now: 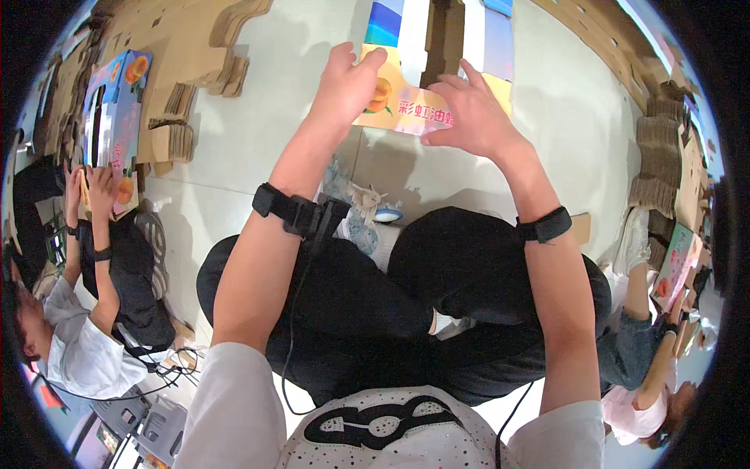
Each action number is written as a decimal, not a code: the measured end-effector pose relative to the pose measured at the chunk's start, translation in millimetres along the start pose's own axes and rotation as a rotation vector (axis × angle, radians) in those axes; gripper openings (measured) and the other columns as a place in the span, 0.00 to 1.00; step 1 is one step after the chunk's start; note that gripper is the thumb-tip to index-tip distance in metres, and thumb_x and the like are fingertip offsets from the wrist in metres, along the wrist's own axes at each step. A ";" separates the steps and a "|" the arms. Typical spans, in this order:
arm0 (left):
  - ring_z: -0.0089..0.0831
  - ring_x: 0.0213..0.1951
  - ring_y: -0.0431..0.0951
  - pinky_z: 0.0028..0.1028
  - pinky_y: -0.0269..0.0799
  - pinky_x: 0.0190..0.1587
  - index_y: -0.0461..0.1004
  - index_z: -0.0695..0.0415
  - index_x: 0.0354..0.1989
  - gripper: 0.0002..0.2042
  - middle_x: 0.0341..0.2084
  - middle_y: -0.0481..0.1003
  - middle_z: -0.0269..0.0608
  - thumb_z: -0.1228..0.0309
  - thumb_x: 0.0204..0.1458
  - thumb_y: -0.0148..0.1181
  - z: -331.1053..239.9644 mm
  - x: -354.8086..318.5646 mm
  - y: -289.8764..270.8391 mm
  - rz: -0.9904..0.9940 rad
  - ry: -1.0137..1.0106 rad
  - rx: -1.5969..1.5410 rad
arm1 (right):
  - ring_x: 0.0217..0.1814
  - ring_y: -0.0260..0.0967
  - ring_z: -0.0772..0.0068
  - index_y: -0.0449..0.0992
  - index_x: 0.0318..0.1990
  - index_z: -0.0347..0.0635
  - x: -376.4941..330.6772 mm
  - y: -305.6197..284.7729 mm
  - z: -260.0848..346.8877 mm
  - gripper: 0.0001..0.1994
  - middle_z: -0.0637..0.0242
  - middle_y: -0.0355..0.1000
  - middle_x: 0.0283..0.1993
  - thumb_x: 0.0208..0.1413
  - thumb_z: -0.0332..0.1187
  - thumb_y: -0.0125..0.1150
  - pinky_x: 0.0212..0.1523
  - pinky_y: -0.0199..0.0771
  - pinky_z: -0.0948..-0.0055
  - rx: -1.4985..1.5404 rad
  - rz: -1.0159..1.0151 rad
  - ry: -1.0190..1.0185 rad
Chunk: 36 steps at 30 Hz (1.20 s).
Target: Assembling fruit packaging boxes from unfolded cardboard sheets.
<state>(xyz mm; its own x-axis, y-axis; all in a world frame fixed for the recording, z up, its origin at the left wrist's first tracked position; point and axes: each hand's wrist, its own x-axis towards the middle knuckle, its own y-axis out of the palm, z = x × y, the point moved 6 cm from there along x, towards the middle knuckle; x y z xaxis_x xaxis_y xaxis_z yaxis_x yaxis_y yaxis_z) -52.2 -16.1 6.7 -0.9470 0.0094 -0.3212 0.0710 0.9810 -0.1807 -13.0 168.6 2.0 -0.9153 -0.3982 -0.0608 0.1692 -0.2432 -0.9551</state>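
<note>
In front of me is a printed cardboard box [414, 109], its near panel yellow and pink with a peach picture and red lettering. Blue panels run away from me along both sides, and a long brown gap lies between white inner flaps. My left hand [344, 86] is closed on the box's near left corner, thumb along the top edge. At the near right corner, my right hand [473, 113] grips the front panel, its thumb low on the printed face and its fingers over the top. The undersides of both grips are hidden.
Stacked brown cardboard blanks [168, 129] lie at the left, with more stacks [656, 156] at the right. A person on the left handles a blue peach-printed box [117, 117]; another on the right holds a printed box [678, 262]. A black cable [293, 336] hangs from my left wristband.
</note>
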 end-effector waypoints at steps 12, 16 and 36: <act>0.44 0.70 0.53 0.54 0.49 0.67 0.51 0.55 0.71 0.35 0.69 0.57 0.45 0.45 0.63 0.41 -19.2 -6.6 1.3 0.085 0.016 -0.219 | 0.65 0.62 0.50 0.78 0.45 0.35 1.9 2.3 8.6 0.32 0.55 0.73 0.51 0.40 0.55 0.72 0.70 0.49 0.38 0.015 0.033 -0.060; 0.45 0.71 0.50 0.55 0.43 0.69 0.47 0.54 0.73 0.35 0.71 0.54 0.43 0.44 0.64 0.37 -24.6 -10.7 4.8 0.061 0.107 -0.113 | 0.59 0.68 0.52 0.80 0.39 0.36 3.2 1.2 12.9 0.28 0.56 0.75 0.45 0.47 0.57 0.67 0.67 0.50 0.35 0.013 0.213 0.035; 0.42 0.61 0.66 0.34 0.60 0.63 0.64 0.66 0.62 0.31 0.60 0.64 0.55 0.50 0.62 0.45 -29.6 -6.0 1.8 -0.058 0.070 -0.068 | 0.38 0.73 0.50 0.78 0.17 0.38 11.4 -22.6 28.4 0.31 0.52 0.73 0.23 0.58 0.58 0.53 0.61 0.60 0.41 0.090 -0.119 -0.034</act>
<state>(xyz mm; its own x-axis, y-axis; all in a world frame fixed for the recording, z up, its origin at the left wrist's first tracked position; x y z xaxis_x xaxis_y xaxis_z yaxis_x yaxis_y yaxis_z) -55.7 -8.6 35.8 -0.9685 -0.0363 -0.2464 -0.0032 0.9911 -0.1332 -16.8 144.5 31.1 -0.9181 -0.3914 0.0627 0.0939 -0.3685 -0.9249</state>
